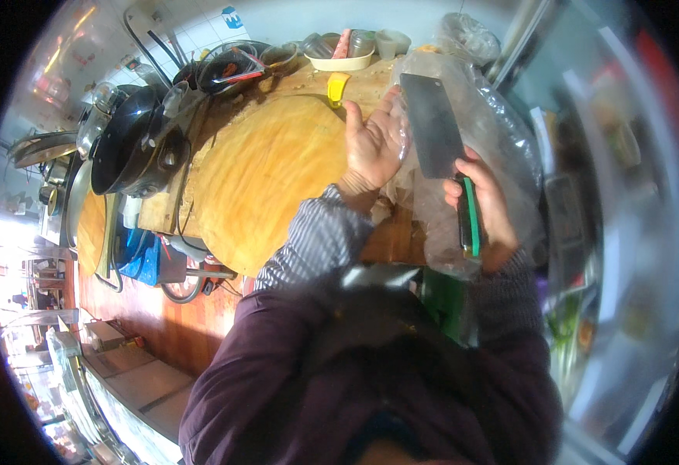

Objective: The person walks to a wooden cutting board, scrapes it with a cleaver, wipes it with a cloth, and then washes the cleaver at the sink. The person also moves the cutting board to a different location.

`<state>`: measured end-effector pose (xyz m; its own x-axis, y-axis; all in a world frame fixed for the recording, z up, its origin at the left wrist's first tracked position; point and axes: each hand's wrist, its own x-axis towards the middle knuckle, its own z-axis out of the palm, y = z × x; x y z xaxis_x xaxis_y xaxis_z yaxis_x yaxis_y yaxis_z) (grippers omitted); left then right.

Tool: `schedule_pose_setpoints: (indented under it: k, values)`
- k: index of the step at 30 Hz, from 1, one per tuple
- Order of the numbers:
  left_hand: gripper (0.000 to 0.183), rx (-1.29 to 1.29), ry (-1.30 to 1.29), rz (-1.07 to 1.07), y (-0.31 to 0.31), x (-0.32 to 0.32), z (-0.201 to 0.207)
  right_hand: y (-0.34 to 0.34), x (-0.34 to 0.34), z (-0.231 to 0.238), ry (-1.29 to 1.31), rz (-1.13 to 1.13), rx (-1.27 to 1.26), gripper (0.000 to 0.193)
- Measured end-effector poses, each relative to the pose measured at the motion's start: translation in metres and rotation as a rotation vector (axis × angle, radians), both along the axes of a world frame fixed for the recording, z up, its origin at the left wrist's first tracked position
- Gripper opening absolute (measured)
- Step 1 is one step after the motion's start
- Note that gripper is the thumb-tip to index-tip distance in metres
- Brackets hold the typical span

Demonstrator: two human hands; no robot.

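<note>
Cleaver point(435, 128) and right hand point(488, 201) stand out in the head view, the fingers and thumb wrapped around the green-and-black handle point(470, 215). The blade is to the right of the round wooden board point(270, 174), seen against the clear plastic sheeting point(502, 136); how high it is above that cannot be told. The left hand point(376, 147) is empty as far as it shows, palm turned up, thumb out and fingers stretched away from the body, near the blade's left side; whether the two touch is unclear. As for progress, the cleaver is in hand and off the board, and no cut pieces can be made out there, so any cutting seems undone; how much is left does not show. The cleaver's long axis runs away from the person and leans left, the handle end near the body, the blade's far end toward the pale tray point(320, 63) at the back. One broad face is turned to the camera; the cutting edge looks to be the left one, though that is uncertain.
</note>
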<state>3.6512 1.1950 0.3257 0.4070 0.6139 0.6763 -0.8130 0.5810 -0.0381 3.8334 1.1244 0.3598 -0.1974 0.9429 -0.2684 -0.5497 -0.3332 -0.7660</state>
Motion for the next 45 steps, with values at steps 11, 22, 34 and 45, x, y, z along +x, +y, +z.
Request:
schedule_pose_setpoints:
  k: [11, 22, 34, 45]
  values:
    - [0.065, -0.379, 0.591, 0.527, -0.011, -0.004, 0.014, -0.032, 0.035, 0.015, -0.073, -0.073, 0.190, 0.025]
    - [0.047, -0.258, 1.574, 0.685, -0.103, -0.028, -0.046, -0.091, 0.063, 0.008, -0.332, -0.265, 0.168, 0.038]
    - [0.012, -0.230, 0.890, 0.293, -0.097, -0.004, -0.013, -0.130, 0.060, -0.023, -0.605, -0.219, 0.228, 0.035]
    - [0.006, -0.214, 1.226, 0.533, -0.086, 0.036, -0.034, -0.087, 0.010, -0.031, -0.417, -0.205, 0.431, 0.035]
